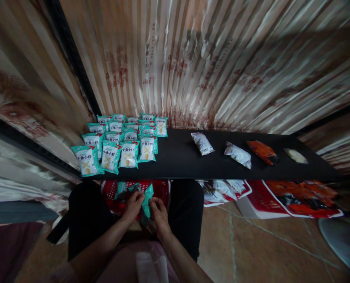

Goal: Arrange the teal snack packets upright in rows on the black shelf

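Observation:
Low in the view, between my knees, both hands hold teal snack packets [147, 199] over a red basket [162, 188]. My left hand [132, 205] is closed on the packets from the left, and my right hand [158, 210] grips them from the right. Just above the hands runs a black shelf [180, 159]. Several matching teal snack packets [120, 143] lie in overlapping rows on its left end.
Further right on the shelf lie two white packets [202, 143] [238, 154], an orange packet [262, 152] and a pale one [295, 156]. Red and white boxes [295, 198] with more packets stand on the tiled floor under the shelf. Striped curtains hang behind.

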Action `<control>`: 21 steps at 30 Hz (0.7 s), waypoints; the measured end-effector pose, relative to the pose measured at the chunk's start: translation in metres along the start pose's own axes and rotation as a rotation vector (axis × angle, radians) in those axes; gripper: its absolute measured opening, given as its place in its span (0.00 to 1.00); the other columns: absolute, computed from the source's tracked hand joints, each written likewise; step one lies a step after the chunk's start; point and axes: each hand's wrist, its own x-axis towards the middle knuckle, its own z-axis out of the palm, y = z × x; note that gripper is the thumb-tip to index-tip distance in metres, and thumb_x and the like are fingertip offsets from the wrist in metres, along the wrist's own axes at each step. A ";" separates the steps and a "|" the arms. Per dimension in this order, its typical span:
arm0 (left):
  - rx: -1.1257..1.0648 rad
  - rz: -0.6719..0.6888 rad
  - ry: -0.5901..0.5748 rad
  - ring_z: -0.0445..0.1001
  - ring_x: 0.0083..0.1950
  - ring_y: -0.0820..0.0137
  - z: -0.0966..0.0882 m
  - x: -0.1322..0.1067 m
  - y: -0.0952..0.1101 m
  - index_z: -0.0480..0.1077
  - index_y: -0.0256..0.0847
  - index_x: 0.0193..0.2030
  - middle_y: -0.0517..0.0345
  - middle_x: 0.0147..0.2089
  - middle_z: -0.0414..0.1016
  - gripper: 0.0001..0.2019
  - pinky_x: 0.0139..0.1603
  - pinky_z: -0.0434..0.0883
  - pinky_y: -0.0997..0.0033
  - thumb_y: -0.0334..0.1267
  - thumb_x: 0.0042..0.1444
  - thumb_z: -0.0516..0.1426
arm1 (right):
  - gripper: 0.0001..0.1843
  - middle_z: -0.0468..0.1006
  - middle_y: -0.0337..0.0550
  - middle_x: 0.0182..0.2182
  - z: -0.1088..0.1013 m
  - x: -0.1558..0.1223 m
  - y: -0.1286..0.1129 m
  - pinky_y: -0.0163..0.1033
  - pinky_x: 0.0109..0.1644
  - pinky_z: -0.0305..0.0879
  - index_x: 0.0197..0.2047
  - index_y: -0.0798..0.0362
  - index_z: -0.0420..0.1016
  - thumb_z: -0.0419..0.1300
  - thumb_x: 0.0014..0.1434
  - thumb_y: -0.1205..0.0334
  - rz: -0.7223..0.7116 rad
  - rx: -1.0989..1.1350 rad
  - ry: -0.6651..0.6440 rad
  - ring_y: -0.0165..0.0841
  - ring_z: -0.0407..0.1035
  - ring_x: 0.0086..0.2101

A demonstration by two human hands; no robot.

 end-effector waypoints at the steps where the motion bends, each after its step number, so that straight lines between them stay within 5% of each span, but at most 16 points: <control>1: -0.005 0.000 -0.004 0.72 0.41 0.65 -0.001 -0.001 0.001 0.71 0.41 0.29 0.57 0.33 0.75 0.06 0.45 0.65 0.72 0.40 0.48 0.57 | 0.16 0.76 0.37 0.27 -0.001 0.001 0.002 0.33 0.29 0.63 0.33 0.50 0.73 0.67 0.40 0.53 -0.021 -0.006 -0.003 0.33 0.69 0.29; 13: -0.043 -0.074 -0.057 0.72 0.46 0.60 -0.002 -0.002 0.008 0.71 0.39 0.32 0.53 0.38 0.77 0.16 0.47 0.65 0.69 0.51 0.45 0.59 | 0.10 0.73 0.44 0.38 -0.009 0.012 0.015 0.39 0.52 0.60 0.34 0.49 0.79 0.64 0.46 0.57 -0.316 -0.239 -0.018 0.38 0.65 0.43; 21: -0.129 -0.151 -0.065 0.68 0.56 0.59 -0.006 -0.011 0.016 0.71 0.40 0.41 0.51 0.50 0.75 0.19 0.54 0.63 0.70 0.47 0.43 0.63 | 0.12 0.68 0.46 0.44 -0.007 0.005 0.018 0.40 0.54 0.60 0.38 0.47 0.80 0.63 0.48 0.61 -0.345 -0.274 -0.046 0.38 0.64 0.47</control>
